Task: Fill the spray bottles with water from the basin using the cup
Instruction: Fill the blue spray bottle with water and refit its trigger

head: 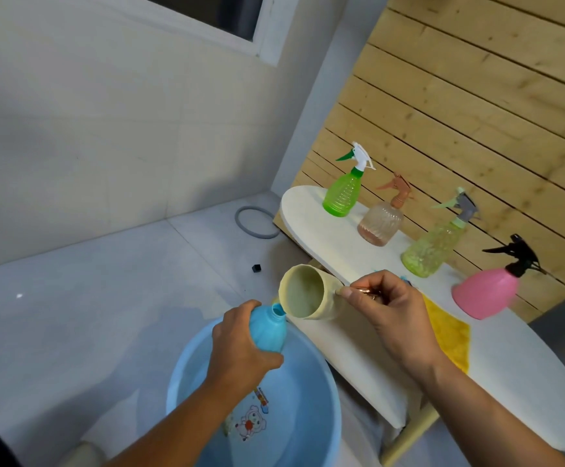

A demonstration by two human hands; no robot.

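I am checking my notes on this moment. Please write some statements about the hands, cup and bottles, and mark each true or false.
1. The left hand holds the blue bottle over the basin. True.
2. The right hand holds the cup upright. False: it is tipped toward the bottle's mouth.
3. Four capped bottles stand on the table. True.
4. The pink bottle lies in the basin. False: it stands on the table.

Single head-worn view — wide-angle, looking forward and down, close above both hands, basin (pixel 250 392) and bench (pixel 496 358) — no second view.
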